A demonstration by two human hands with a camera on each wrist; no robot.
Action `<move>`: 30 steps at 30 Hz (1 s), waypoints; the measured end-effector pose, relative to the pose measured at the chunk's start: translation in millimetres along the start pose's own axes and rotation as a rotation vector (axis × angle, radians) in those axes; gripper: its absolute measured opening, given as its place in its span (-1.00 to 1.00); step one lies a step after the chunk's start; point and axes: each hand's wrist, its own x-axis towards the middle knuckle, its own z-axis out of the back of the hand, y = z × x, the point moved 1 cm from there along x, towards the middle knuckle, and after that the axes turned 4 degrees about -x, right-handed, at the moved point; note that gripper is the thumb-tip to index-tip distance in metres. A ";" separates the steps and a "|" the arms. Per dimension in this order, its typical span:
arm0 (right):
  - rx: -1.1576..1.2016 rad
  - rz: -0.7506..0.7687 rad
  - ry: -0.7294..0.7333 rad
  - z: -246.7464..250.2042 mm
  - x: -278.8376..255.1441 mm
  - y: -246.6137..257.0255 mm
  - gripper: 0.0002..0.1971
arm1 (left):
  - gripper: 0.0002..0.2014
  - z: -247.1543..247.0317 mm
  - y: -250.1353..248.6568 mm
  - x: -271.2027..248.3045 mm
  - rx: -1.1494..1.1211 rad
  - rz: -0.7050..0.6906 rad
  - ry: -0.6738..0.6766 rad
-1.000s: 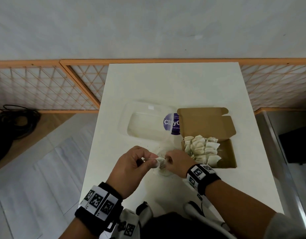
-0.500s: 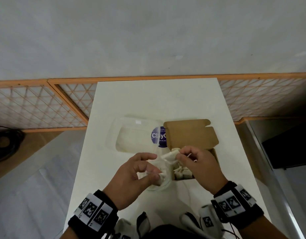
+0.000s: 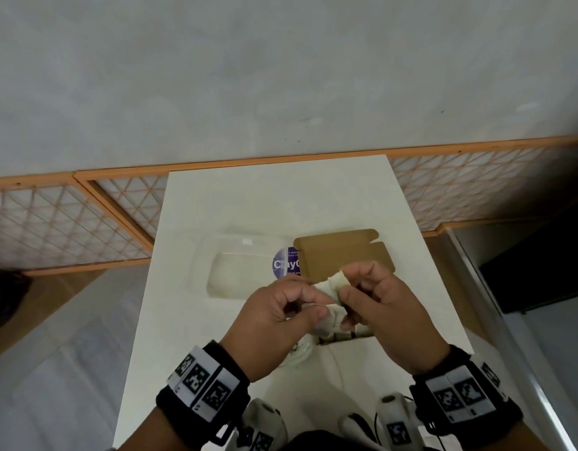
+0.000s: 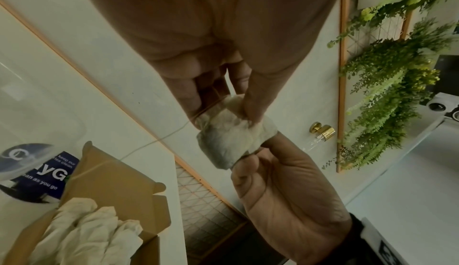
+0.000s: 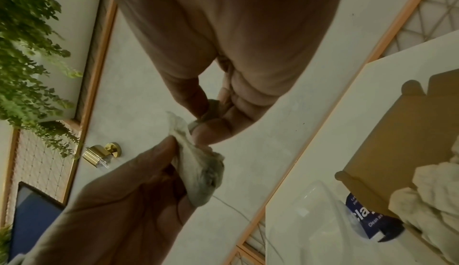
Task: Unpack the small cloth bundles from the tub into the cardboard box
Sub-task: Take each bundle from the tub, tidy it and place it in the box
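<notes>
Both hands have risen and met again since half a second ago. Left hand (image 3: 274,317) and right hand (image 3: 382,307) each pinch the same small cloth bundle (image 3: 330,288) between thumb and fingers, above the white table (image 3: 248,196). Beyond the fingers lie the clear tub (image 3: 235,271), then the cardboard box (image 3: 339,255), before a grey wall (image 3: 281,76).

Dim wrist views, soft blur, warped edges
</notes>
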 end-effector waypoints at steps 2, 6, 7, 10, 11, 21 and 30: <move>0.027 -0.015 -0.014 1.5 -1.8 -1.4 -0.64 | -0.87 -3.2 0.3 -1.2 -0.020 -0.010 0.004; -0.004 0.015 -0.021 4.7 -4.9 -4.6 -0.81 | -0.84 -6.0 0.2 0.6 0.030 -0.056 -0.026; -0.007 0.023 -0.016 4.9 -6.5 -4.9 -0.86 | -0.84 -6.8 -0.5 2.6 0.042 -0.066 -0.040; -0.013 0.052 -0.001 4.1 -10.6 -3.3 -0.87 | -0.87 -10.1 -2.1 9.7 0.062 -0.104 -0.058; -0.013 0.055 0.000 4.4 -11.8 -2.5 -0.89 | -0.87 -11.5 -2.8 11.9 0.065 -0.110 -0.056; -0.264 0.154 0.009 16.0 -18.6 4.7 -0.85 | -0.80 -20.9 -9.2 24.9 0.133 -0.063 -0.027; -0.107 0.073 0.038 12.8 -17.7 10.0 -0.81 | -0.77 -32.8 -16.6 36.8 -0.043 -0.064 -0.121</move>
